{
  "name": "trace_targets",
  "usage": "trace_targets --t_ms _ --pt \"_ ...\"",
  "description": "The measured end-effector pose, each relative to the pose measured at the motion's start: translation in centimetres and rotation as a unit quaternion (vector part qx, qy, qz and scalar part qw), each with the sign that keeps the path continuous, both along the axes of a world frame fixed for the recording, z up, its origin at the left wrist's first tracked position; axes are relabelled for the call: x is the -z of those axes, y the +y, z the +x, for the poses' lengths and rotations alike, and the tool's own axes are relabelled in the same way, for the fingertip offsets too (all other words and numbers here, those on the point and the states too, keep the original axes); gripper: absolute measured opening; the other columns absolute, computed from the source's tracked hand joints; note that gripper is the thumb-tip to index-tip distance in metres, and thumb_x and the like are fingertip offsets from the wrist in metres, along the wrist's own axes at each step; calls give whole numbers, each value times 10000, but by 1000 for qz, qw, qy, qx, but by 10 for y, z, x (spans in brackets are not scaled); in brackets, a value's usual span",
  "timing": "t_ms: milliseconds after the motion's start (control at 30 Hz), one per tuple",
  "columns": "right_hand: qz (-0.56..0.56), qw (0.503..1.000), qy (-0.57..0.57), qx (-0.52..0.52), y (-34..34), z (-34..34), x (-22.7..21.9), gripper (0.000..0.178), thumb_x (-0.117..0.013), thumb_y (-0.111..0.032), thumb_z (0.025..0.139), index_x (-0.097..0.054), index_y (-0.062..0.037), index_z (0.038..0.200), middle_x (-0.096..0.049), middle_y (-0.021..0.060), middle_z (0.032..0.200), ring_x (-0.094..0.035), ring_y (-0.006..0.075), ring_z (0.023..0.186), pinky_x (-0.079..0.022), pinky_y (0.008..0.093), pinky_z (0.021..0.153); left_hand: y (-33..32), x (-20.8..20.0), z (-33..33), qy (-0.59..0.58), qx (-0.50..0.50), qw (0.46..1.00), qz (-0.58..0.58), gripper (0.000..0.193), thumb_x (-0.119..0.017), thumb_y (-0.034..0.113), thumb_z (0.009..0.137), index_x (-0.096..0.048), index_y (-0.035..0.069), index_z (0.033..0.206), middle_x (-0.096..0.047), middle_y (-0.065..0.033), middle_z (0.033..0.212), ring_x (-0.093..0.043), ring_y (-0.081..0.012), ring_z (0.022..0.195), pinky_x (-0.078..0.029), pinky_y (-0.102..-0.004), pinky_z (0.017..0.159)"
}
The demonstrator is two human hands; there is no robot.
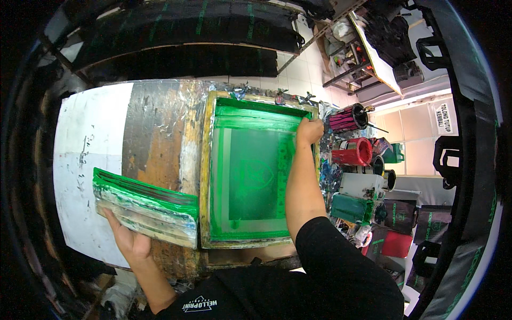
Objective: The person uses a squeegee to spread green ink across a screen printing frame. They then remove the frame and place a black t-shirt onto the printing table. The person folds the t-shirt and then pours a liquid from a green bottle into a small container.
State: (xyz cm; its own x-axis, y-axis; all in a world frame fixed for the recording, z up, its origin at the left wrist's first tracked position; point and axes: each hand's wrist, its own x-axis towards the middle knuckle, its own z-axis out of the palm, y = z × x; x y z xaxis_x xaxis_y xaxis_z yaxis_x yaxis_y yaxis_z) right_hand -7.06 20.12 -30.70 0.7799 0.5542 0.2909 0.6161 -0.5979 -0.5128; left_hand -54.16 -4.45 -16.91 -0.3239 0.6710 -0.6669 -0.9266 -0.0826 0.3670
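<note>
My left hand (130, 240) is closed on a wide squeegee (149, 216), its thumb on the pale handle. Green ink coats the squeegee's far edge, and it is held tilted over the table, left of the screen. A screen printing frame (206, 176) with yellowish, ink-stained edges lies in front of me. Green ink covers much of its mesh (256, 197), thickest along the far end, and a faint shield-shaped design shows in the middle. At the frame's far right corner, my right hand (309, 130) grips the rim with curled fingers; my forearm crosses the right side.
Clamps (280, 97) stand at the frame's far edge. Along the right sit a pink-streaked can (346, 118), a red ink tub (352, 152) and a green-smeared container (349, 207). White sheeting (88, 128) covers the table's left end. Racks with dark printed material (181, 26) stand beyond.
</note>
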Motion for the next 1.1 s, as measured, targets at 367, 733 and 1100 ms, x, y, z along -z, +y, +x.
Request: trace_targets --t_ms 367,733,1100 --pt "107 994 32 22 16 -7 43 191 -628 -58 764 -603 57 914 -672 252 854 -664 432 815 -512 500 780 -12 12 1 0 -2 1000 22 562 -498 480 999 -464 113 1423 -517 -64 1411 -489 -265 1249 -385 -456 1093" --pt "142 981 119 -56 11 -130 61 177 -614 -42 772 -596 34 930 -672 230 804 -670 403 751 -517 476 716 -31 24 -11 16 -32 999 24 565 -495 482 1001 -458 119 1432 -505 -67 1425 -484 -268 1255 -377 -458 1097" --pt "138 960 233 -65 18 -243 55 223 -687 -97 733 -620 30 904 -680 185 782 -671 359 759 -522 438 748 -65 13 -35 40 -75 996 21 576 -494 495 997 -453 125 1437 -500 -65 1427 -482 -268 1255 -378 -458 1095"
